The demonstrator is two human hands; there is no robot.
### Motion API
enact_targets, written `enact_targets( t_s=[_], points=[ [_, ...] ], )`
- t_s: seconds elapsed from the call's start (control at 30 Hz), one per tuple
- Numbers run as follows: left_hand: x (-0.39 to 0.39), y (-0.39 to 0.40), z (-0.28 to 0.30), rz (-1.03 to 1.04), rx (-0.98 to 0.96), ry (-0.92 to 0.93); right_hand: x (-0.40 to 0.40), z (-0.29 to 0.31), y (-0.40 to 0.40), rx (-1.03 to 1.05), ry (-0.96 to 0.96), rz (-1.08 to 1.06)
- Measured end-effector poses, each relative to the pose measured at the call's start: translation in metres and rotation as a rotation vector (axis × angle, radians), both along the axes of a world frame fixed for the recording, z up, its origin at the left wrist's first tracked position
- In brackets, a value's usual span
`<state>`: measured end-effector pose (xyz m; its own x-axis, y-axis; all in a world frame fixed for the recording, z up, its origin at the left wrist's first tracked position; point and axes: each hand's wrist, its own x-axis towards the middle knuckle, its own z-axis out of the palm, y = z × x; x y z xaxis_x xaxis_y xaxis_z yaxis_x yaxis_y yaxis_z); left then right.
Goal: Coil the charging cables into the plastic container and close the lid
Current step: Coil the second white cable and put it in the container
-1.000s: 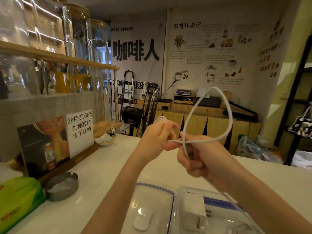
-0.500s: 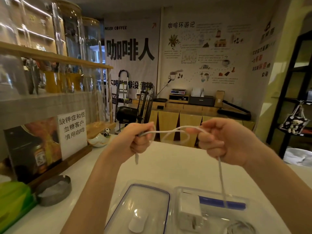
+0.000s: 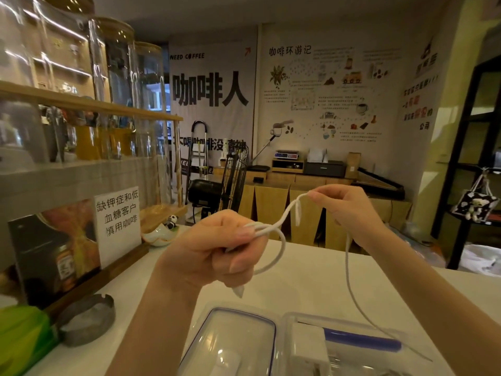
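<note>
A white charging cable (image 3: 279,251) is held up between both hands above the white counter. My left hand (image 3: 214,251) is closed around a small loop of it, with a connector end poking out below the fist. My right hand (image 3: 349,210) pinches the cable higher up, to the right; from there the cable drops into the clear plastic container (image 3: 349,324) at the bottom edge. A white charger block (image 3: 307,346) lies inside the container. The clear lid with a blue seal (image 3: 230,340) lies flat to the container's left.
A metal ashtray (image 3: 86,318) and a green packet (image 3: 21,335) sit at the left on the counter (image 3: 311,278). A wooden sign stand (image 3: 81,240), a small bowl (image 3: 158,236) and a shelf of tall glass jars (image 3: 116,90) line the left side.
My hands have drawn slightly apart. The right hand has risen and pulled the cable up, while the loop hanging from my left hand has grown larger and dropped lower.
</note>
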<state>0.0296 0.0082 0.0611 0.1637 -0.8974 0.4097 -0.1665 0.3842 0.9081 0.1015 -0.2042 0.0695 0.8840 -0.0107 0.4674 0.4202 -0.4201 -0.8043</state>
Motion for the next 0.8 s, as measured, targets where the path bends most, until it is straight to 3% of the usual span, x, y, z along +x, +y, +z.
enact_targets(
  t_s=[0.13,0.2,0.27,0.37,0.47,0.57,0.67,0.8],
  points=[
    [-0.007,0.007,0.005,-0.081,-0.028,-0.064,0.028,-0.009,-0.007,-0.148,-0.020,-0.049],
    [-0.011,0.008,0.006,-0.009,-0.093,-0.053,0.040,-0.013,-0.013,-0.196,-0.013,-0.081],
    [-0.011,0.010,0.007,-0.009,-0.193,0.128,0.048,-0.019,-0.016,-0.284,0.018,-0.055],
    [-0.003,0.014,0.010,0.008,-0.379,0.434,0.051,-0.032,-0.008,-0.630,0.035,-0.006],
    [0.010,0.016,0.005,0.026,-0.561,0.576,0.040,-0.052,0.008,-1.010,-0.133,-0.050],
    [0.022,0.020,-0.001,0.018,-0.708,0.671,0.021,-0.076,0.025,-1.231,-0.333,-0.015],
    [0.030,0.021,-0.005,0.127,-0.791,0.748,0.004,-0.089,0.039,-1.161,-0.252,0.153],
    [0.036,0.018,-0.009,0.507,-0.860,0.753,0.003,-0.083,0.053,-0.640,0.224,0.352]
  ],
)
